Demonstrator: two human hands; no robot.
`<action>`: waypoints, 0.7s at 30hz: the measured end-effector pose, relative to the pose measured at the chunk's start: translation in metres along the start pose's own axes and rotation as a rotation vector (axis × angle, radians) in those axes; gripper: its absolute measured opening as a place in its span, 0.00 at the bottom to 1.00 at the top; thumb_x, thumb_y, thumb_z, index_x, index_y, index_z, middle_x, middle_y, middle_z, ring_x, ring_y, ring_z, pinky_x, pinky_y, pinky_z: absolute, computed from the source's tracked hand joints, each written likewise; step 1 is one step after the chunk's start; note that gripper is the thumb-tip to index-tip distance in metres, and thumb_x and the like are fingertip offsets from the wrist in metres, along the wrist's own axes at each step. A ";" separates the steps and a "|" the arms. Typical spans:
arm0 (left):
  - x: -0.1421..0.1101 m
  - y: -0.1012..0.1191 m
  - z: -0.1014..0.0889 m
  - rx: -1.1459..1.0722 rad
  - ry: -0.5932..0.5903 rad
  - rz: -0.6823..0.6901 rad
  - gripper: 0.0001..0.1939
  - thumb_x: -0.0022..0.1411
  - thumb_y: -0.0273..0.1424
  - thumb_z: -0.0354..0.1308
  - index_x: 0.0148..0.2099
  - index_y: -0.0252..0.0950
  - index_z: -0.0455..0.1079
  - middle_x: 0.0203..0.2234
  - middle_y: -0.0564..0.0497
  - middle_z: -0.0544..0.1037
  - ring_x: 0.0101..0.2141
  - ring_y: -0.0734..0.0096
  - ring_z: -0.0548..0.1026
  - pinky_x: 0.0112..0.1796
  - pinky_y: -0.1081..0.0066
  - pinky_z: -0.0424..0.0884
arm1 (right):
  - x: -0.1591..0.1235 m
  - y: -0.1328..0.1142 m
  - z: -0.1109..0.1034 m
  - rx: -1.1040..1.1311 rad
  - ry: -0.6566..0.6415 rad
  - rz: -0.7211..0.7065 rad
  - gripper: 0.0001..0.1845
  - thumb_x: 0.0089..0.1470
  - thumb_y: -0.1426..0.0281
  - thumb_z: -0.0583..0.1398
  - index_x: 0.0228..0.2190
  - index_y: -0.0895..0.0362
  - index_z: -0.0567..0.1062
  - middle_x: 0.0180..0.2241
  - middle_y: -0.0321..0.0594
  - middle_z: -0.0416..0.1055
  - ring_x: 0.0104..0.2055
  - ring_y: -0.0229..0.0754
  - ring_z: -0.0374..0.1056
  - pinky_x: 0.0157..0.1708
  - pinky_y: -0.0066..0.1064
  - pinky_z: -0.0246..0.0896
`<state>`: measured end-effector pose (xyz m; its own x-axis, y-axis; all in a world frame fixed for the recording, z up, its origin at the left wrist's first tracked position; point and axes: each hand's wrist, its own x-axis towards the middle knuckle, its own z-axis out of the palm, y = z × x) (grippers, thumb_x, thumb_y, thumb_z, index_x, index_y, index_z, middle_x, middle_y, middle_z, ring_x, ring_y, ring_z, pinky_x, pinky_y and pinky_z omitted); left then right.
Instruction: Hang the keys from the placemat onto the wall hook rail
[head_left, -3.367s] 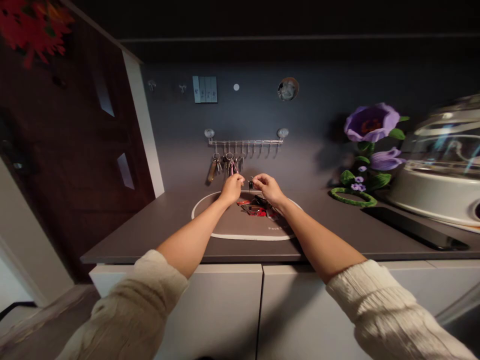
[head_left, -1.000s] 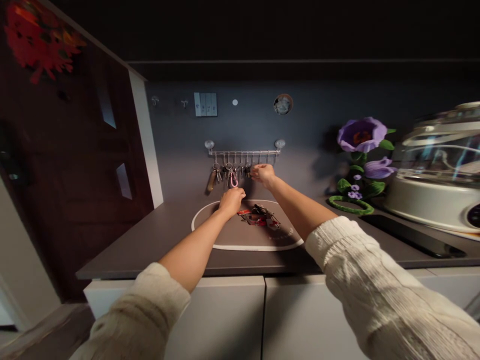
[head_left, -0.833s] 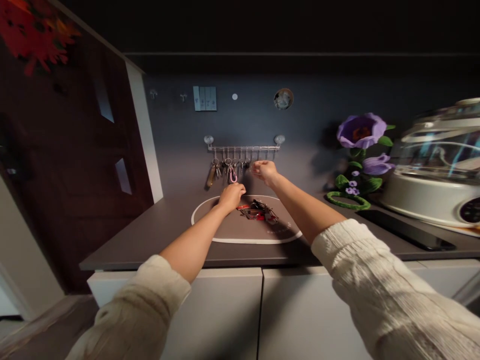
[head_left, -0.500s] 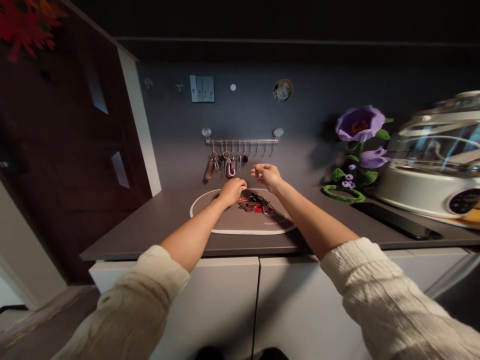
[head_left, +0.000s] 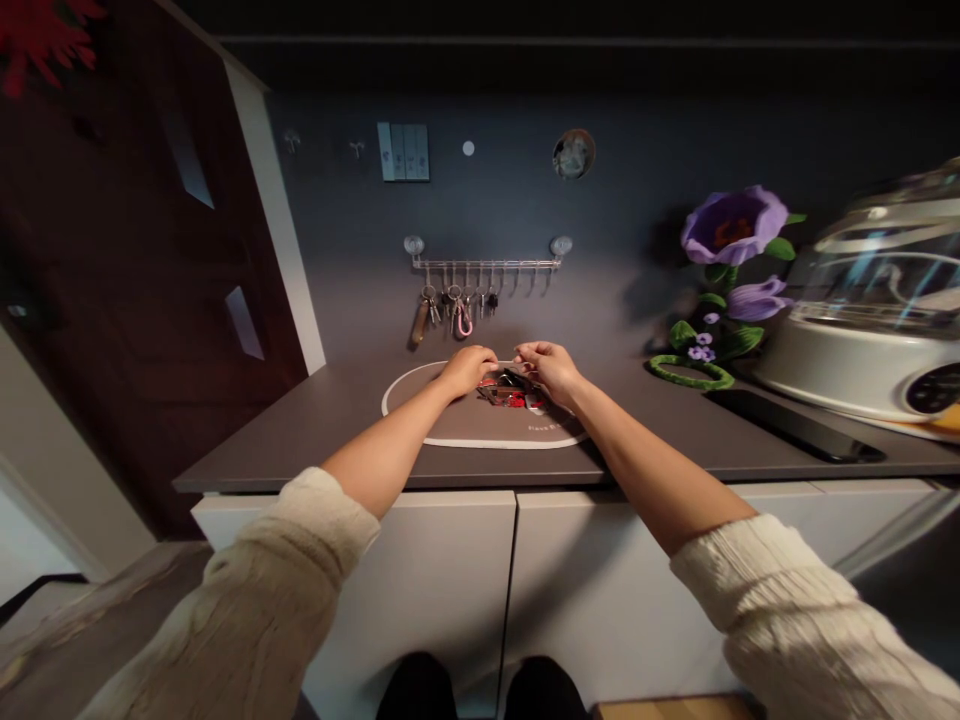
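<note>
A small heap of keys and key rings with red pieces [head_left: 513,391] lies on an oval taupe mat with a white rim [head_left: 450,424]. At the heap's left edge, my left hand [head_left: 469,371] has its fingers curled together and pointing inward. My right hand [head_left: 551,371] is over the heap's right side, thumb and fingers pinched. Whatever either hand grips is too small or hidden to name. Behind them, several keys and a pink carabiner [head_left: 464,320] hang from the left part of a clear hook rail [head_left: 487,265] on the wall.
To the right stand a purple fabric flower [head_left: 735,230] with a green ring base and a white appliance with a clear cover [head_left: 855,365]. A black phone [head_left: 795,425] lies in front of them. The counter's front edge [head_left: 420,482] runs above white cabinet doors [head_left: 435,580].
My right hand has come down from above the mat to the heap. My left hand has shifted slightly right, towards the heap. The camera view has tilted a little downward.
</note>
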<state>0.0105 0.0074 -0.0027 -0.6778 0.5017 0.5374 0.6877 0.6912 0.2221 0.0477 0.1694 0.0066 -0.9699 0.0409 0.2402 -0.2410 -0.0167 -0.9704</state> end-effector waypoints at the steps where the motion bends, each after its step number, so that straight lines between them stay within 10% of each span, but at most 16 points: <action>1: -0.001 0.000 0.000 -0.006 -0.004 0.004 0.11 0.56 0.29 0.50 0.36 0.34 0.73 0.33 0.47 0.76 0.35 0.68 0.70 0.37 0.71 0.63 | -0.001 0.002 -0.001 -0.012 -0.011 -0.016 0.02 0.49 0.74 0.57 0.26 0.60 0.69 0.22 0.35 0.69 0.18 0.27 0.57 0.17 0.19 0.51; 21: -0.011 0.010 -0.011 -0.514 -0.368 0.023 0.10 0.48 0.33 0.59 0.31 0.30 0.74 0.25 0.49 0.76 0.27 0.76 0.70 0.33 0.72 0.65 | -0.002 0.009 -0.005 -0.189 -0.058 -0.044 0.06 0.50 0.74 0.57 0.23 0.60 0.68 0.18 0.35 0.67 0.14 0.27 0.51 0.14 0.22 0.46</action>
<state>0.0271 0.0033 0.0025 -0.6437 0.7227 0.2516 0.6780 0.3861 0.6255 0.0472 0.1741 -0.0024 -0.9602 -0.0198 0.2785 -0.2777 0.1718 -0.9452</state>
